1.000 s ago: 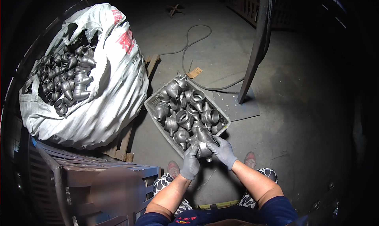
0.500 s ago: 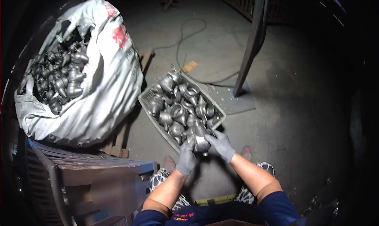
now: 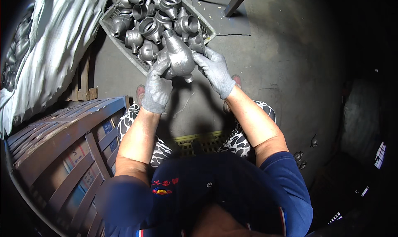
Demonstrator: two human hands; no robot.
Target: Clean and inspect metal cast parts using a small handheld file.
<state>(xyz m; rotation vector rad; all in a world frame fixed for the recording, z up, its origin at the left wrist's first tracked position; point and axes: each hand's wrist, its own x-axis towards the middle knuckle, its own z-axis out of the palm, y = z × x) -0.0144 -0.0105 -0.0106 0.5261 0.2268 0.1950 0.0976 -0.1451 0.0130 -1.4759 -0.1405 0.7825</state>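
Note:
A bulbous grey metal casting (image 3: pixel 179 58) with a tapered neck pointing up and a short stub below is held over the near end of the crate. My gloved left hand (image 3: pixel 159 85) grips its left side, thumb along the body. At its right side is my gloved right hand (image 3: pixel 214 71), fingers closed, the thumb close to or touching the casting. From the right hand a thin, flat, dark strip (image 3: pixel 202 40), like a file, sticks up; its lower end is hidden in the glove. More castings (image 3: pixel 150 28) fill the pale plastic crate (image 3: pixel 128 58).
A large white sack (image 3: pixel 62 50) of similar castings stands at the left, beside a wooden pallet (image 3: pixel 85 77). A slatted metal bin (image 3: pixel 54 154) is near left. A post (image 3: pixel 238 1) rises beyond the crate. Small castings (image 3: pixel 299 157) lie on the floor at right.
The view has tilted downward, so the crate and sack appear higher and farther left. Both hands stay at the casting, whose neck now points upward. The thin strip now shows at my right hand.

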